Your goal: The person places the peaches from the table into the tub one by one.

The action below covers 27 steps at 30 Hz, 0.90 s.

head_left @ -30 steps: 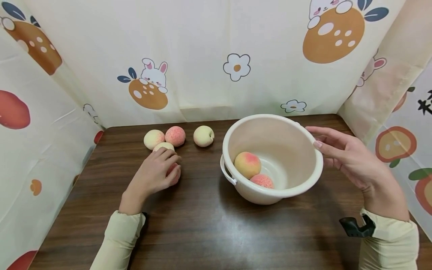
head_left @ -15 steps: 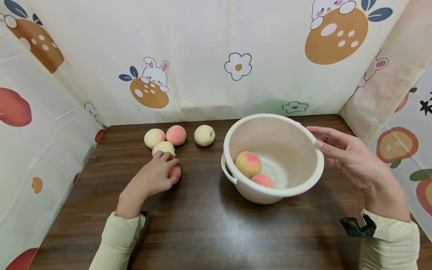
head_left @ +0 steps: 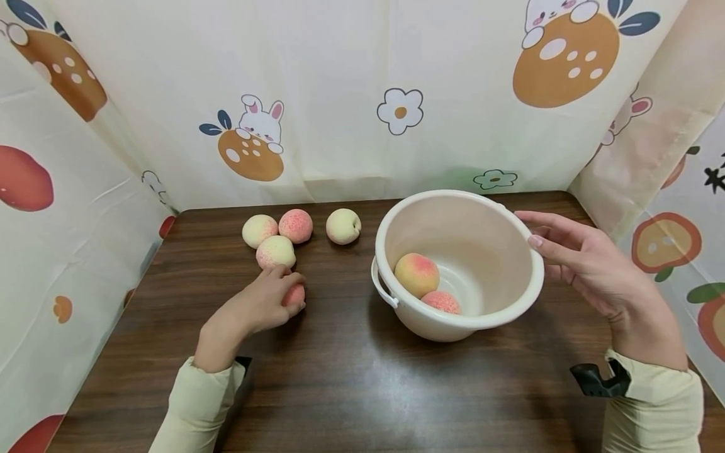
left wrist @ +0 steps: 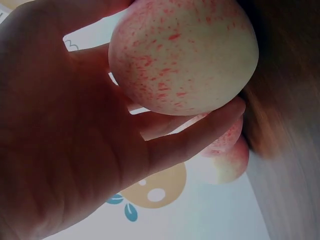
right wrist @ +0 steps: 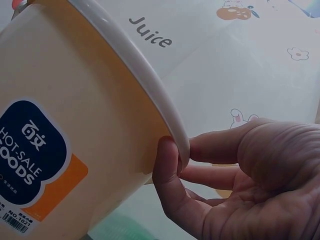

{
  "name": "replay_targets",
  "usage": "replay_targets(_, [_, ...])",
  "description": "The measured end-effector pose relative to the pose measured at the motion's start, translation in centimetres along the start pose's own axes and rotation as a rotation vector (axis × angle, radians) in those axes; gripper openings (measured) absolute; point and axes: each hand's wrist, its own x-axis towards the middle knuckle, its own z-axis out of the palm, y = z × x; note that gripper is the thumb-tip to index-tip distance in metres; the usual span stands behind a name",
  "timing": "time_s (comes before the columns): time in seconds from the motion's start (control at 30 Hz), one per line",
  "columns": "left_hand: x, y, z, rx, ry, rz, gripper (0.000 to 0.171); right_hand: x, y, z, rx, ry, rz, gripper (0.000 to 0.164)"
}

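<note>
A person's left hand (head_left: 257,303) curls its fingers (left wrist: 200,136) round a peach (head_left: 294,294) beside a cluster of three (head_left: 275,251) on the desk (head_left: 340,390), apparently mid-pickup, while the right hand (head_left: 600,267) pinches a bucket (head_left: 447,226); next, a secure lift seems called for.

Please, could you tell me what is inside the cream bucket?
Inside the cream bucket are a yellow peach with a red blush and a speckled red peach. The near rim hides the red one's lower part; whatever lies beneath the two cannot be seen.
</note>
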Motion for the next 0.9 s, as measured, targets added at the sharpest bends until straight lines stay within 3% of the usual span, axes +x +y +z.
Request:
replay_targets(0.6, [0.3,-0.48,0.28,-0.051,-0.028,-0.001,0.037,0.03,-0.02,0.03,-0.01,0.012,0.012,0.044])
replay_targets(0.9, [0.31,-0.44,0.25,-0.052,-0.027,0.033,0.032,0.03,-0.08,0.07,0.001,-0.004,-0.002,0.044])
